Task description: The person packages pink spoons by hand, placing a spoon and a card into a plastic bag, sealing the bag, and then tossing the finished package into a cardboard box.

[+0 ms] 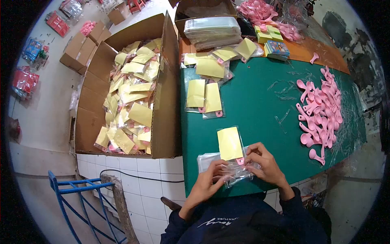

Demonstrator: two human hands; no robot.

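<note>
Close to the table's near edge, a clear plastic bag [233,179] holds a yellow card [229,143] and a pink spoon [240,161], of which only the handle end shows plainly. My left hand [210,181] pinches the bag's near end from the left. On the other side my right hand [264,163] has its fingers closed on the same plastic, beside the spoon handle. Beneath lies a stack of clear plastic bags [206,163], partly covered by the packed bag and my left hand.
Loose pink spoons [321,112] are heaped at the right of the green table [252,97]. Packed bags [204,95] lie along its left side. A large cardboard box [166,89] full of packed bags stands left. Card stacks [277,49] and bundled plastic bags [212,30] sit behind.
</note>
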